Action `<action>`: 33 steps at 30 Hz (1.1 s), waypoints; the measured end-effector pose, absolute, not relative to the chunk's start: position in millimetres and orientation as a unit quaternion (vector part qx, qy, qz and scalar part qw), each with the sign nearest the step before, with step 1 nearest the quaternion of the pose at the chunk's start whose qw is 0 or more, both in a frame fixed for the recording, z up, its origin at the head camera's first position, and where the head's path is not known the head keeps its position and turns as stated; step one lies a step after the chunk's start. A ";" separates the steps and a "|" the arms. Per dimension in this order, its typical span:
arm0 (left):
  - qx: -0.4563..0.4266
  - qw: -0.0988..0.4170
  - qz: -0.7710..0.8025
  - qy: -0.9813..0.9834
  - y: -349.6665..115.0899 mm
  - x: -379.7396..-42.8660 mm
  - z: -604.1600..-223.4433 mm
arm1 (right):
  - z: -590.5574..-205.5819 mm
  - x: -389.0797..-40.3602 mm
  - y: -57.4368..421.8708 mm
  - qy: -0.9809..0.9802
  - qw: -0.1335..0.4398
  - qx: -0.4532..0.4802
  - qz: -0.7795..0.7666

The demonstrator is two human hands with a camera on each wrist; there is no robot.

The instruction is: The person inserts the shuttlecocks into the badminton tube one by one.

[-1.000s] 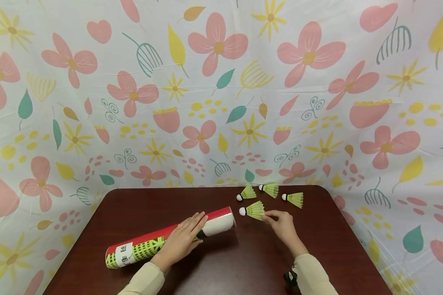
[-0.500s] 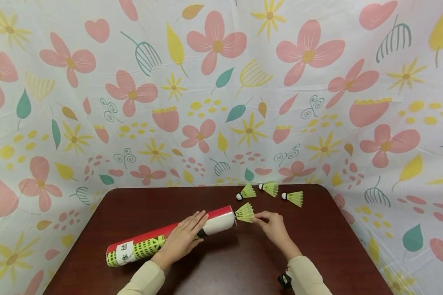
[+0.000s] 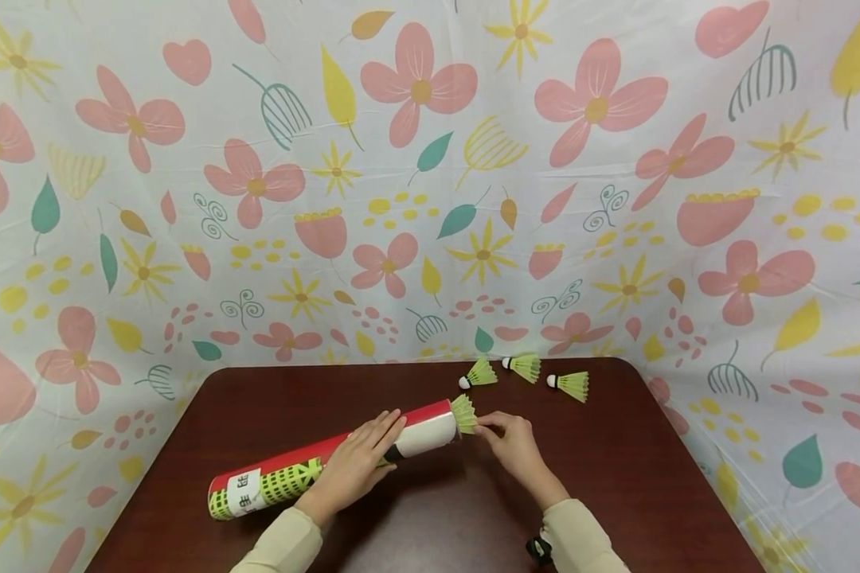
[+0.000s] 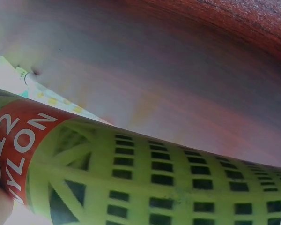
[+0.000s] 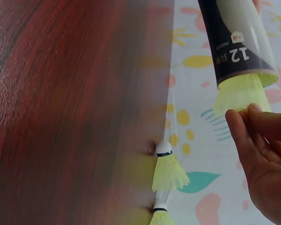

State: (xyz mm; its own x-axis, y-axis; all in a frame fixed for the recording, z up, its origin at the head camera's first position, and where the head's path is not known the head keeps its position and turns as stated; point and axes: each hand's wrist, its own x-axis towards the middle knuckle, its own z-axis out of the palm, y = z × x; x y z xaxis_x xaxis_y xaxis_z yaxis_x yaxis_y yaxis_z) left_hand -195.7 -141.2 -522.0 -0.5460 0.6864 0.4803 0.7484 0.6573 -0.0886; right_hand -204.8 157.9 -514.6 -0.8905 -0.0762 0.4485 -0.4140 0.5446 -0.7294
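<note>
My left hand (image 3: 354, 465) grips a long shuttlecock tube (image 3: 283, 484), fingers over its top and thumb on the near side. The tube is red, white and yellow-green, lying slantwise with its open end to the right. In the left wrist view its yellow-green printed wall (image 4: 178, 183) fills the lower part. My right hand (image 3: 516, 454) pinches the skirt edge of a yellow shuttlecock (image 3: 463, 414) between thumb and finger. Its cork end is hidden inside the tube's mouth, and most of the skirt sticks out, as the right wrist view also shows.
Three more yellow shuttlecocks with white tips lie at the back of the dark wooden table (image 3: 430, 525): a left one (image 3: 480, 372), a middle one (image 3: 525, 367) and a right one (image 3: 572, 386). Behind the table hangs a flowered cloth (image 3: 401, 199).
My right hand has moved left with the shuttlecock, from beside the tube's mouth to partly inside it, cork first. The left hand and the tube have hardly moved.
</note>
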 end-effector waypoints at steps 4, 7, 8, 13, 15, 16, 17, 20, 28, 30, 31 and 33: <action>-0.408 0.242 -0.065 -0.878 -141.1 -195.9 -523.4 | -515.0 -204.4 153.4 -0.854 0.207 0.159 0.450; -0.404 0.239 -0.060 -0.881 -141.1 -195.5 -524.7 | -514.4 -203.6 151.0 -0.857 0.200 0.151 0.451; -0.404 0.240 -0.059 -0.881 -141.3 -195.4 -524.9 | -514.2 -203.5 150.3 -0.858 0.197 0.147 0.452; -0.404 0.251 -0.058 -0.878 -141.4 -193.8 -523.6 | -512.3 -202.5 146.7 -0.858 0.186 0.139 0.458; -0.405 0.251 -0.061 -0.877 -140.9 -193.2 -523.0 | -512.0 -202.3 144.9 -0.858 0.186 0.146 0.456; -0.405 0.250 -0.063 -0.877 -140.6 -192.8 -522.8 | -511.7 -202.0 144.0 -0.857 0.186 0.152 0.455; -0.405 0.248 -0.064 -0.877 -140.4 -192.5 -522.7 | -511.5 -201.8 142.9 -0.858 0.183 0.155 0.455; -0.405 0.243 -0.065 -0.879 -140.1 -191.5 -522.7 | -510.2 -201.3 140.0 -0.860 0.165 0.159 0.457; -0.404 0.236 -0.061 -0.882 -138.7 -190.3 -521.5 | -507.9 -203.0 137.9 -0.863 0.142 0.167 0.455; -0.405 0.235 -0.064 -0.881 -138.6 -190.4 -521.8 | -508.2 -204.5 138.7 -0.863 0.139 0.174 0.454; -0.406 0.236 -0.065 -0.881 -138.5 -190.6 -522.0 | -508.6 -205.8 139.2 -0.863 0.136 0.177 0.453; -0.408 0.239 -0.067 -0.879 -138.4 -191.1 -522.5 | -508.6 -207.5 140.1 -0.863 0.127 0.183 0.454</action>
